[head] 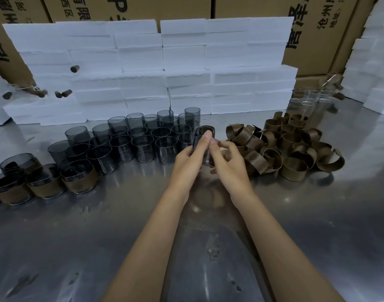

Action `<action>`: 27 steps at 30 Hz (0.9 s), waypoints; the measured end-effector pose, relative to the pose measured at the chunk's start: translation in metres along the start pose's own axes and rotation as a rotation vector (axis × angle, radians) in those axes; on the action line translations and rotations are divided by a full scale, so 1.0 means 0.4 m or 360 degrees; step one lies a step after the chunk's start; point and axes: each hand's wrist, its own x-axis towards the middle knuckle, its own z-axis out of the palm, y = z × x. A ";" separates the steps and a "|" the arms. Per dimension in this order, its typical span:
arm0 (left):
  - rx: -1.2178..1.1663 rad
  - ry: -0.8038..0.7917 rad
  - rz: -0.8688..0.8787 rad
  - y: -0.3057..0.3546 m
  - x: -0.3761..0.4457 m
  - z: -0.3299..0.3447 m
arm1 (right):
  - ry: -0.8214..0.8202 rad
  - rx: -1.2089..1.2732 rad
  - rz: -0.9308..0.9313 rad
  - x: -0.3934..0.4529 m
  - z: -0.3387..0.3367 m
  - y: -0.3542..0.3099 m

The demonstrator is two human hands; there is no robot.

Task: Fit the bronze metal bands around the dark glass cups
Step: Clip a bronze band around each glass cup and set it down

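Left hand [186, 158]: fingers curled around the cup [205, 147], held above the worktop [99, 236].
Right hand [228, 162]: fingers curled, pinching the cup's side.
Bands [291, 147]: heaped at right.

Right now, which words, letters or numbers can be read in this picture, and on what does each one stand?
"沧州": right cardboard box, printed sideways.
"地址": same box, smaller print beside it.
"有限": middle cardboard box, sideways.
"P": same middle box, cut by the top edge.
Other large characters on the boxes: cut off or hidden, unreadable.
Cups, bands, foam blocks: no text.
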 end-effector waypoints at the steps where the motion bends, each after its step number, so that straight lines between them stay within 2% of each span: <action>1: 0.0003 -0.0088 -0.0051 0.004 -0.006 0.006 | -0.0065 0.0049 0.0080 0.000 0.000 -0.001; 3: -0.0045 -0.0199 -0.0091 0.002 -0.007 0.017 | -0.0207 0.0116 0.0161 -0.001 -0.002 -0.004; 6: 0.0009 -0.0257 0.0027 0.006 -0.013 0.020 | -0.0309 0.0144 0.0153 -0.004 -0.003 -0.006; 10: 0.0156 -0.0172 0.0060 -0.008 -0.011 0.018 | -0.0116 -0.0020 0.0065 -0.008 0.003 -0.004; 13: 0.0015 -0.0073 0.0095 -0.008 -0.013 0.027 | -0.0012 -0.0058 0.0069 -0.006 0.004 -0.007; 17: 0.0065 0.0236 0.0336 -0.013 0.001 0.027 | 0.0172 0.0041 0.0011 0.008 -0.004 -0.005; 21: -0.0012 0.0344 0.0492 -0.014 0.015 0.010 | 0.0208 0.0021 -0.0121 0.018 -0.005 0.011; 25: -0.0074 0.0431 0.0387 -0.012 0.019 -0.002 | 0.0116 0.0190 -0.0070 0.011 -0.007 0.003; 27: -0.0175 0.0263 0.0227 -0.006 0.008 0.002 | -0.0002 0.0179 0.0002 0.004 0.000 -0.002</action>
